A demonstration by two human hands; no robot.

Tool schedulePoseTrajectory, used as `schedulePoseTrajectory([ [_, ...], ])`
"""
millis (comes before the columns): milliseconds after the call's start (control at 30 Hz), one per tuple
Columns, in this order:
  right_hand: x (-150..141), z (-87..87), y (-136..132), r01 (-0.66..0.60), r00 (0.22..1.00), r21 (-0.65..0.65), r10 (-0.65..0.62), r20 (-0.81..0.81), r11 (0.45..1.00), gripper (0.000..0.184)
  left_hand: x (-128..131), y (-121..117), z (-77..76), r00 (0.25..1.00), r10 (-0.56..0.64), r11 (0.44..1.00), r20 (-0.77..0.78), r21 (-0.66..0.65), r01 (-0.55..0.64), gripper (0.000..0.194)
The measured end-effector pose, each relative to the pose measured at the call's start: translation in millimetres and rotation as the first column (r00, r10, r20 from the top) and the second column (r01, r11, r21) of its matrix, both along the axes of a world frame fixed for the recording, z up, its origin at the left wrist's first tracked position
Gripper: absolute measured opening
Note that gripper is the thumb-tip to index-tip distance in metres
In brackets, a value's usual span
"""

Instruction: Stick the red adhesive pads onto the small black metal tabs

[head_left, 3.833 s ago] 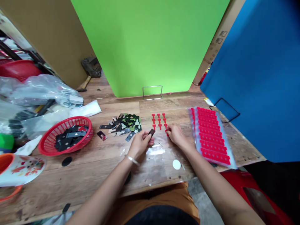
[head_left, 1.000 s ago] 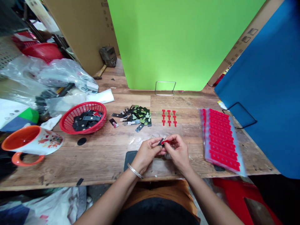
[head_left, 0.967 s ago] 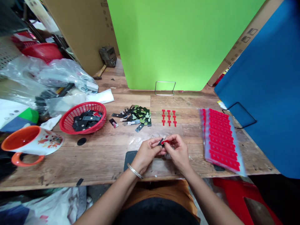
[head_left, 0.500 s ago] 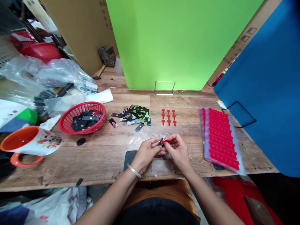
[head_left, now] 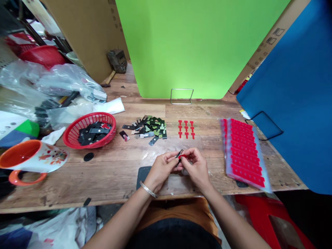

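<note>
Close together over the table's front part, both my hands are closed on small pieces. My left hand (head_left: 162, 170), with a bracelet at the wrist, pinches a small dark metal plate (head_left: 179, 154). Between the thumb and fingers of my right hand (head_left: 196, 167) is a red T-shaped sticker (head_left: 182, 156), held against the plate. Fingers cover much of both pieces. Beyond my hands lie several red T-shaped stickers (head_left: 186, 128) in rows. To their left is a loose pile of metal plates (head_left: 153, 127), dark and shiny.
A red basket (head_left: 67, 138) of dark plates stands left, beside an orange and white mug (head_left: 53, 157). Sheets of red stickers (head_left: 245, 152) lie at the right. A green board (head_left: 202, 48) and a blue board (head_left: 293, 97) stand behind. A dark pad (head_left: 142, 176) lies by my left hand.
The dark plate has turned a little in my fingers and now stands more upright. My hands have otherwise barely moved, and the view has shifted slightly.
</note>
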State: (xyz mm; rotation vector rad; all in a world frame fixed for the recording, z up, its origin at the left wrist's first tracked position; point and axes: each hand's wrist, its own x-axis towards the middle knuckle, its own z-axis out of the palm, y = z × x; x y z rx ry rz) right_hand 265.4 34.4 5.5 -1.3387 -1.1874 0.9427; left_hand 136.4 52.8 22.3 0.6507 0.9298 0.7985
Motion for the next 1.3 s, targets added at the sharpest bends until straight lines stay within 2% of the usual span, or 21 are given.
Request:
schedulePoseTrajectory([
  [100, -2, 0.1, -3, 0.004, 1.0, 0.008, -0.004, 0.021, 1.0, 0.007, 2, 0, -1.3, 0.999, 0.047, 0.999, -0.026, 0.023, -0.046, 0.029],
  [233, -5, 4.6, -8, 0.011, 0.992, 0.039, -0.016, 0.124, 0.999, 0.005, 6, -1, -3.1, 0.992, 0.115, 0.992, -0.058, 0.059, -0.111, 0.027],
  [367, -3, 12.4, -6, 0.103, 0.95, 0.17, -0.148, 0.275, 0.98, 0.003, 8, -2, -0.9, 0.989, 0.13, 0.988, -0.068, 0.092, -0.124, 0.028],
  [433, -1, 15.3, -2, 0.133, 0.943, 0.172, -0.178, 0.281, 0.976, 0.003, 9, -2, 0.8, 0.99, 0.119, 0.989, -0.08, 0.098, -0.111, 0.029],
  [567, 3, 17.4, 6, 0.113, 0.972, 0.078, -0.126, 0.197, 0.991, 0.005, 10, -2, 3.0, 0.987, 0.127, 0.988, -0.095, 0.105, -0.117, 0.03],
  [700, 3, 18.3, 8, 0.114, 0.978, 0.066, -0.124, 0.168, 0.991, 0.004, 11, -2, 4.1, 0.988, 0.126, 0.988, -0.094, 0.098, -0.117, 0.032],
  [1100, 6, 19.0, 11, 0.054, 0.97, 0.112, -0.079, 0.232, 0.992, 0.005, 9, -2, 3.9, 0.989, 0.121, 0.99, -0.085, 0.089, -0.113, 0.035],
  [1300, 5, 16.8, 5, -0.002, 0.935, 0.203, -0.071, 0.348, 0.979, 0.006, 10, -4, 1.8, 0.986, 0.147, 0.987, -0.082, 0.076, -0.141, 0.035],
])
